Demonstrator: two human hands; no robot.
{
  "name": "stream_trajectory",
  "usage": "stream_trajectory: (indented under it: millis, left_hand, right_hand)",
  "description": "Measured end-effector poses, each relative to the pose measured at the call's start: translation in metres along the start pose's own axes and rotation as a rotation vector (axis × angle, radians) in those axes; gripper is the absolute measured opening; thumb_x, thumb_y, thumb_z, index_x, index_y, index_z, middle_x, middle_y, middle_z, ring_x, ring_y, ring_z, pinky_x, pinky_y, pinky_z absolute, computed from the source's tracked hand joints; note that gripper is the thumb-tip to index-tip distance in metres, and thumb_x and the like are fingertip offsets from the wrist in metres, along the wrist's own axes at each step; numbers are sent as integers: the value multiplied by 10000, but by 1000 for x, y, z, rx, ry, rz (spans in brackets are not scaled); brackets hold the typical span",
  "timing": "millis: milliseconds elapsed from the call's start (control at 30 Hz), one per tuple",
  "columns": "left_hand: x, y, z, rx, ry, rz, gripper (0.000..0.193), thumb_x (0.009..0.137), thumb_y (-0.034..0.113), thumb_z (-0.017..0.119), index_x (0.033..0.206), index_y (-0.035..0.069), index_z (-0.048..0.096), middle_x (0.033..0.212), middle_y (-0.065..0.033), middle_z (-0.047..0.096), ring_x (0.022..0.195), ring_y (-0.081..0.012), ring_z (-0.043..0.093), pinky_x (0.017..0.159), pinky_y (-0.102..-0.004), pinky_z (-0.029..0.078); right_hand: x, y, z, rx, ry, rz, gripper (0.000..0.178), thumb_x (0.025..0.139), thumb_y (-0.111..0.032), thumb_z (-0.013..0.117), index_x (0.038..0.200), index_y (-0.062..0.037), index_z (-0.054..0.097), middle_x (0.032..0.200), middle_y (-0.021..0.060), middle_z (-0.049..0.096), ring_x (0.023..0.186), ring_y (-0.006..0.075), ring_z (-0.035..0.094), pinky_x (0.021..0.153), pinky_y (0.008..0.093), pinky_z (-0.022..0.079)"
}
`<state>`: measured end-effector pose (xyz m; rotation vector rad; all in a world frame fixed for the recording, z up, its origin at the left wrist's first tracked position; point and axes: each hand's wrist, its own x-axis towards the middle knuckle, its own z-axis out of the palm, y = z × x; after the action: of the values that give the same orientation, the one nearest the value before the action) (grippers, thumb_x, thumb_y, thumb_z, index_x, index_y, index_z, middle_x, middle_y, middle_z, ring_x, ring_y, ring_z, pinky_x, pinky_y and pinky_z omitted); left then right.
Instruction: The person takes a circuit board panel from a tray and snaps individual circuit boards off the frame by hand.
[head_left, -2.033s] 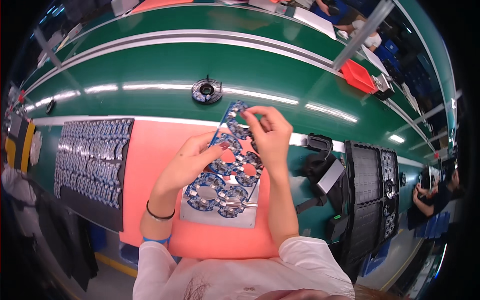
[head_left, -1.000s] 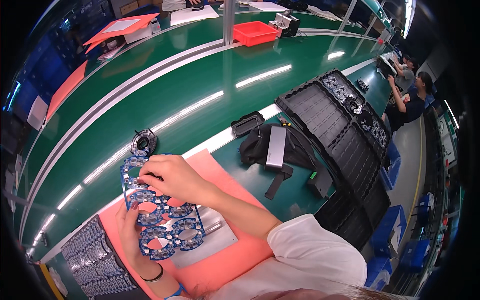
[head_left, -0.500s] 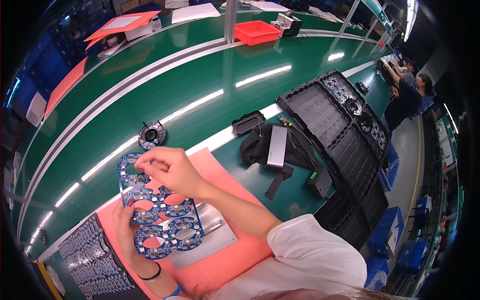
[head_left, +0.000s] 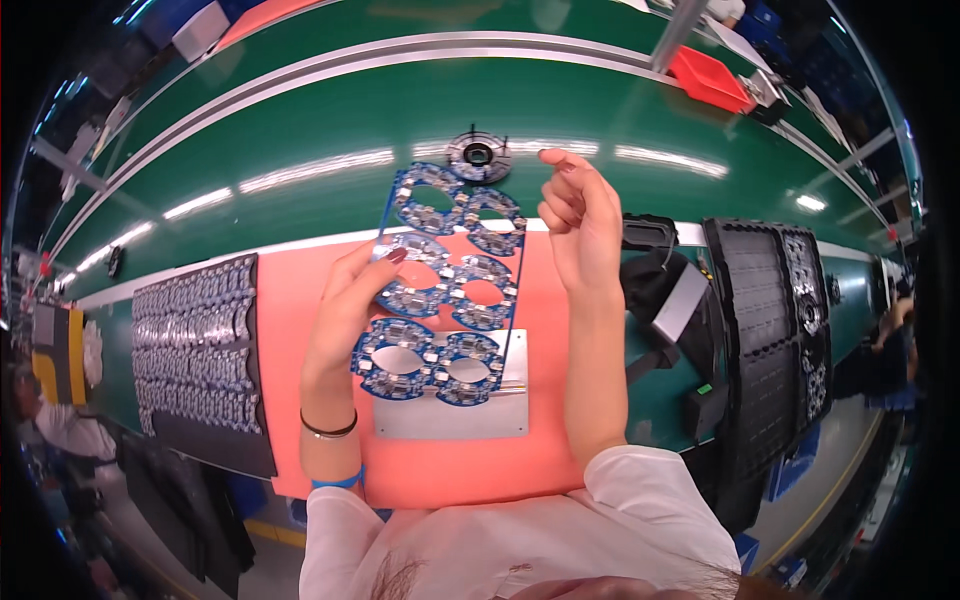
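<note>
Left hand (head_left: 350, 295) pinching blue circuit-board panel (head_left: 425, 300), right hand (head_left: 583, 215) now clear of it, loosely parted

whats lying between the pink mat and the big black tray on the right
In the head view: a dark bundle topped by a grey box, a small black container, and a black block with a green mark.

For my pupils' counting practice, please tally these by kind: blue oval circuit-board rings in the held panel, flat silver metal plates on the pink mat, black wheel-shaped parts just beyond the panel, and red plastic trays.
Blue oval circuit-board rings: 6
Flat silver metal plate: 1
Black wheel-shaped part: 1
Red plastic tray: 1
Total: 9
</note>
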<state>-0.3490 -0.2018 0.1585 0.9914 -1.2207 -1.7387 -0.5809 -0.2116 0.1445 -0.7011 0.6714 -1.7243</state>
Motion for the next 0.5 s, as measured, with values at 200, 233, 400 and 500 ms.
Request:
stream_trajectory:
  millis: [200,233,400,500]
  left_hand:
    - [-3,-1,-6,-7,-99,-23,281,895,119,452,1103,-56,519,768,-75,625,670,-124,632,562,-222,513]
    - [-4,1,-2,-19,-146,-28,289,896,120,451,1115,-59,510,759,-71,623,688,-138,641,566,-221,514]
    - [-5,1,5,-9,-206,-66,293,900,121,439,1130,-54,489,936,-105,599,770,-184,645,623,-294,570]
    - [-4,-5,0,-38,-223,-44,295,901,124,433,1130,-54,486,933,-109,603,763,-183,646,615,-280,565]
  right_hand:
    - [-18,19,35,-687,-106,-172,139,808,-58,614,932,-8,655,582,-67,423,497,-2,286,440,186,216]
    - [-22,20,40,-854,-163,-245,138,807,-56,620,931,-6,654,597,-82,416,498,-3,270,437,194,202]
    - [-24,36,53,-949,-182,-478,141,742,-33,672,880,-16,652,633,31,529,451,46,345,420,217,286]
    - [-20,43,54,-1033,-152,-554,116,747,-33,670,858,-13,644,625,32,529,445,49,362,415,222,296]
